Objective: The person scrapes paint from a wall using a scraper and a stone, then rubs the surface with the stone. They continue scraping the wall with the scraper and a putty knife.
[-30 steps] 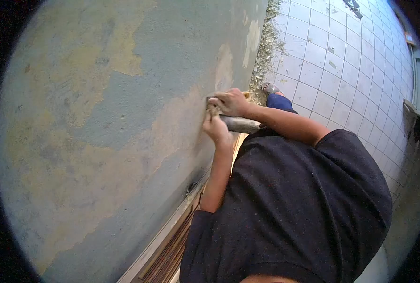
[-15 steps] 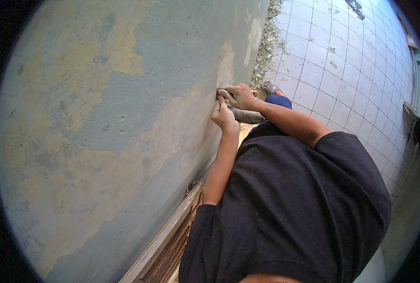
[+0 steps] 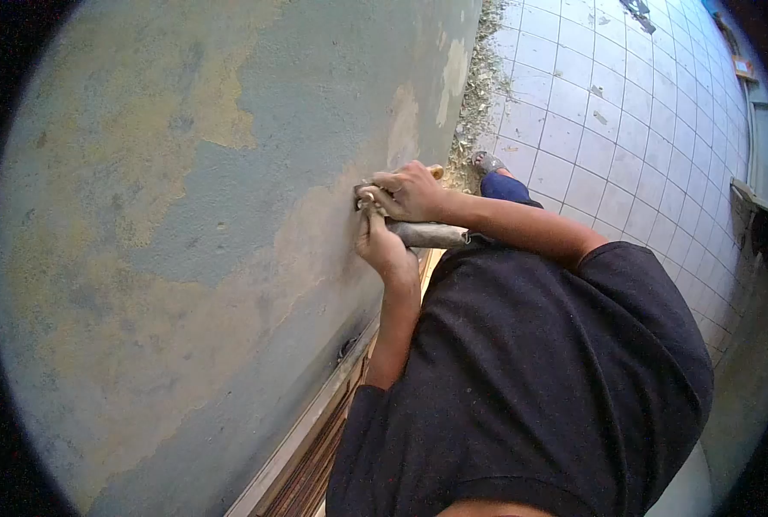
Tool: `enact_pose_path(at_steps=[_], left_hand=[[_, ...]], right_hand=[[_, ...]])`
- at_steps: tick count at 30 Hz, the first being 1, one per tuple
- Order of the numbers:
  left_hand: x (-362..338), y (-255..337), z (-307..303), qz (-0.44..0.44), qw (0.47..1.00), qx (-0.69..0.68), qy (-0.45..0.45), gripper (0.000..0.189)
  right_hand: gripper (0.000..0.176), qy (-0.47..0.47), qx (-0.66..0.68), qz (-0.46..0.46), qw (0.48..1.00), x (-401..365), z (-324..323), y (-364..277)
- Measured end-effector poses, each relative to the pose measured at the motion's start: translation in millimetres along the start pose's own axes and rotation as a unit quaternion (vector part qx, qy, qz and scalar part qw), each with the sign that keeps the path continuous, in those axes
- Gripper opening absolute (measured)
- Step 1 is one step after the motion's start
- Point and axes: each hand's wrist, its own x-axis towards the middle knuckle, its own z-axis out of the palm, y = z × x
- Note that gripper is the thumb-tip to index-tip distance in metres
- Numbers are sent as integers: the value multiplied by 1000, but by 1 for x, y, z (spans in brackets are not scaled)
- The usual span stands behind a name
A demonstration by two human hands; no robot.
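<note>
Where the blue-green paint gives way to a bare tan patch, the scraper [image 3: 431, 233] meets the wall [image 3: 186, 215], its blade end against the surface and its grey handle pointing away from the wall. The right hand [image 3: 410, 191] is closed over the blade end, fingers curled and knuckles right at the wall. The left hand [image 3: 382, 246] sits just beneath it, wrapped round the handle nearer the wall, so both hands hold the one tool. They cover the blade almost wholly (only a dark corner shows at the wall).

Along the foot of the wall lies a strip of flakes [image 3: 479, 95], heaped where wall meets tiled floor [image 3: 625, 112]. A sandalled foot [image 3: 486, 161] stands just beside that strip, near the wall. A pale rail [image 3: 315, 422] runs along the wall below the left forearm. A dark shirt [image 3: 530, 388] fills the view away from the wall.
</note>
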Motion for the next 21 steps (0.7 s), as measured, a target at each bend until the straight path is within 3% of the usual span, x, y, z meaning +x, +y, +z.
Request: enact_pose_path(at_steps=[3,5,7,9,11,15,17,21], left_hand=[[-6,5,-16,31,999,3,-23,26],[17,-29,-28,29,999,34,-13,23],[37,-69,-33,-21,988,152,-33,28],[39,-78,-7,-37,989,140,-3,31],[49,-86,5,-51,991,126,-7,33],[63,-95,4,-63,994,91,4,32],[62,-95,3,-19,993,117,12,33],[50,-82,10,-17,991,125,38,34]], right_hand=[[26,-2,-11,-55,998,3,-2,-12],[27,27,10,-62,998,-12,10,11],[30,33,-14,28,999,-33,19,44],[35,6,-32,77,997,-39,25,72],[40,48,-56,131,989,-40,36,97],[44,54,-38,132,989,-31,35,97],[40,30,-46,131,990,-27,31,95],[32,31,-53,94,994,-27,34,91]])
